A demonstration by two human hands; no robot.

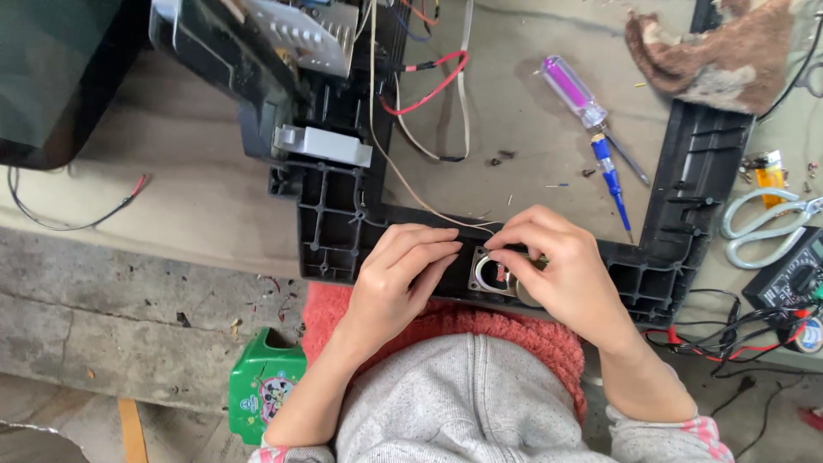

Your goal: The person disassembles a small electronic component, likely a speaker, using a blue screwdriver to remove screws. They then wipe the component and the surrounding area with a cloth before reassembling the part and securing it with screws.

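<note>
My right hand [557,274] pinches a small square metal speaker [495,274] with a round opening. It sits on the black plastic frame [330,231]. My left hand [399,279] rests curled beside it.

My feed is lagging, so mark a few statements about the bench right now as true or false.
1. Both hands, left hand and right hand, are at the black frame. True.
2. The right hand touches a square metal speaker set on the frame. True.
3. The purple-handled screwdriver is in the left hand. False: it lies on the bench, beyond the hands.
4. The scissors lie to the left of the hands. False: they lie at the right edge, beside a multimeter.
5. A red wire loops near the circuit board at the top. True.
</note>
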